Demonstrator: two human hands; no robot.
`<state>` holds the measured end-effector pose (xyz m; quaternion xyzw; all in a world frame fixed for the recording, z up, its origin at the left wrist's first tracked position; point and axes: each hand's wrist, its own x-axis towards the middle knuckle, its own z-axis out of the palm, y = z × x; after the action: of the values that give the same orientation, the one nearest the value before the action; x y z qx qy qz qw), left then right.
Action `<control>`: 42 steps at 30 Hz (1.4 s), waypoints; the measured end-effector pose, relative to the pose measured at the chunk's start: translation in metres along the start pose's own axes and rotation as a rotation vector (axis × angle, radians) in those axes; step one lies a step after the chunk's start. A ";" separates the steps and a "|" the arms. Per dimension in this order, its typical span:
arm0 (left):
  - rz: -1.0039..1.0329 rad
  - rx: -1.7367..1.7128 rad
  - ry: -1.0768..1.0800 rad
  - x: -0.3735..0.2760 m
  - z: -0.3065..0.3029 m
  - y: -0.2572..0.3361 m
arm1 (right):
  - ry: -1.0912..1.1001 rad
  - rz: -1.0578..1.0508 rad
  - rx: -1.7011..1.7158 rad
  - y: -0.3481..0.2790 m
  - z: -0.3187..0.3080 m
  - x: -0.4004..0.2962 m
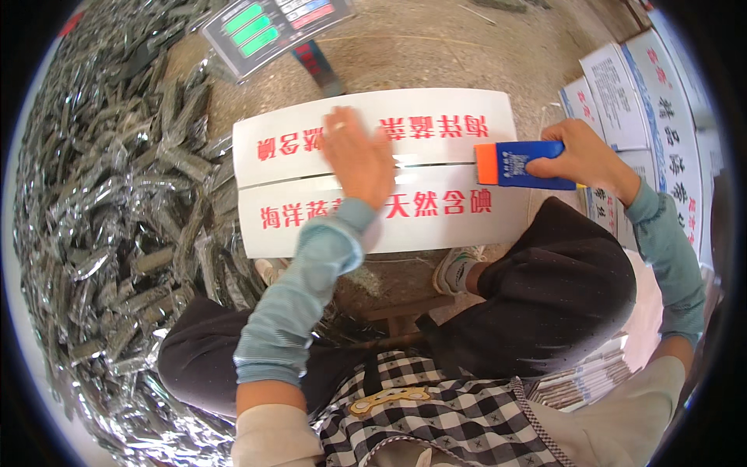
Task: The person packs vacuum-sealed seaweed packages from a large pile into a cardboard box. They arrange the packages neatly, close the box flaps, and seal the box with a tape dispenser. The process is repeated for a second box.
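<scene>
A white cardboard box (449,225) with red printed characters lies before me, its two top flaps folded together along a narrow seam. My left hand (359,160) rests flat across the flaps near the middle of that seam, slightly blurred, holding nothing. At the right end of the seam my right hand (575,153) grips a blue tape dispenser (522,165) with an orange front edge. The dispenser's orange end is over the box top at the seam. Whether tape is stuck to the box there, I cannot tell.
Many clear-wrapped packets of dark dried goods (152,262) heap up on the left. A digital scale's display (274,29) stands beyond the box on a post. Printed white cartons (618,96) are stacked at the right, with flattened cardboard (583,379) lower right. My knees flank the box's near side.
</scene>
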<state>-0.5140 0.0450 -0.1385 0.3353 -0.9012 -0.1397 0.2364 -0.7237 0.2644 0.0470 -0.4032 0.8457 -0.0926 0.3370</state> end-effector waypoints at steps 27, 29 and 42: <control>0.953 -0.023 -0.498 0.006 0.063 0.163 | 0.429 0.522 0.265 0.167 0.159 -0.071; 0.750 0.065 -0.475 0.001 0.040 0.131 | 0.420 0.635 0.347 0.193 0.218 -0.104; -0.671 0.272 -0.100 -0.017 -0.097 -0.209 | 0.380 0.835 -0.285 0.154 0.334 -0.084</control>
<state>-0.3399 -0.1060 -0.1475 0.6333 -0.7620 -0.1044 0.0861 -0.5662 0.4670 -0.2292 -0.0471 0.9863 0.0956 0.1263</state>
